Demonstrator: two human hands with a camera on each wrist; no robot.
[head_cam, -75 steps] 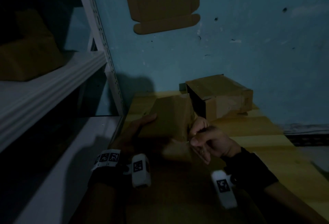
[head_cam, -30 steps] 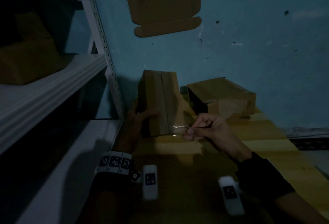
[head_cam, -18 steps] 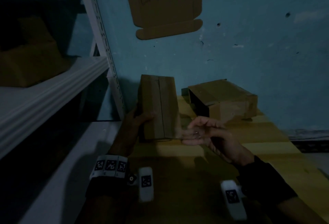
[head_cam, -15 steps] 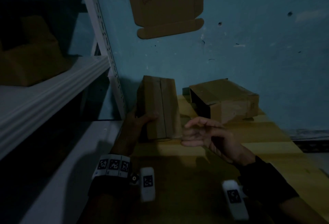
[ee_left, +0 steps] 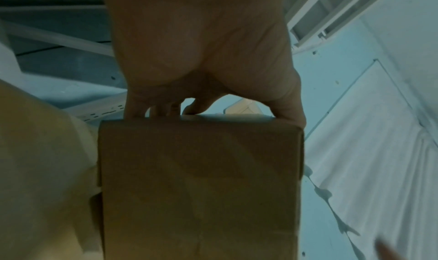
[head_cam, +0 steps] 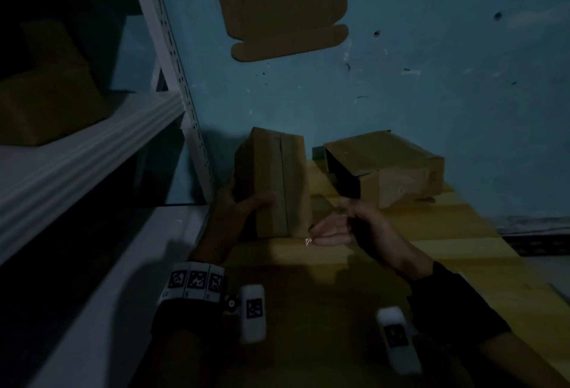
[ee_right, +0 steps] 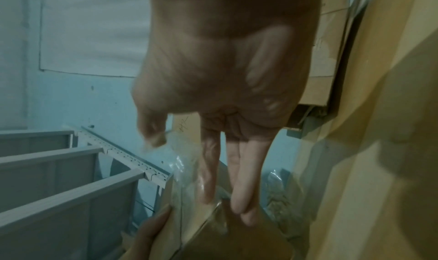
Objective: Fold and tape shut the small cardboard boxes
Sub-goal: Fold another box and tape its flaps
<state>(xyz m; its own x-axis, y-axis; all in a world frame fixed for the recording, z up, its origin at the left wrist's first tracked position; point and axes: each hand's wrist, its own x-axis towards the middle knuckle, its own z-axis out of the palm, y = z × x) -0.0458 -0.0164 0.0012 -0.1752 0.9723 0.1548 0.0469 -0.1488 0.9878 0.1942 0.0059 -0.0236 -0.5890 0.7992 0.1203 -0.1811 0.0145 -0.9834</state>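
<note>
My left hand (head_cam: 243, 202) grips a small brown cardboard box (head_cam: 277, 184) and holds it upright on the wooden table (head_cam: 431, 252), its closed flaps with their centre seam facing me. The left wrist view shows that hand (ee_left: 208, 80) clamped on the box (ee_left: 199, 189), fingers over its far edge. My right hand (head_cam: 333, 233) hovers just right of the box's bottom corner with straight fingers. A crumpled scrap of clear tape (ee_right: 184, 163) clings by the fingers (ee_right: 239, 179) of the right hand (ee_right: 213, 148), over the box (ee_right: 225, 232).
A second cardboard box (head_cam: 391, 171) lies on its side at the back of the table, its dark open end facing left. White metal shelving (head_cam: 92, 153) stands close on the left. Flat cardboard (head_cam: 277, 5) hangs on the blue wall.
The left hand has turned the box upright and stood it on the table. The right hand, which pinched a strip of tape a second ago, has spread its fingers and dropped slightly.
</note>
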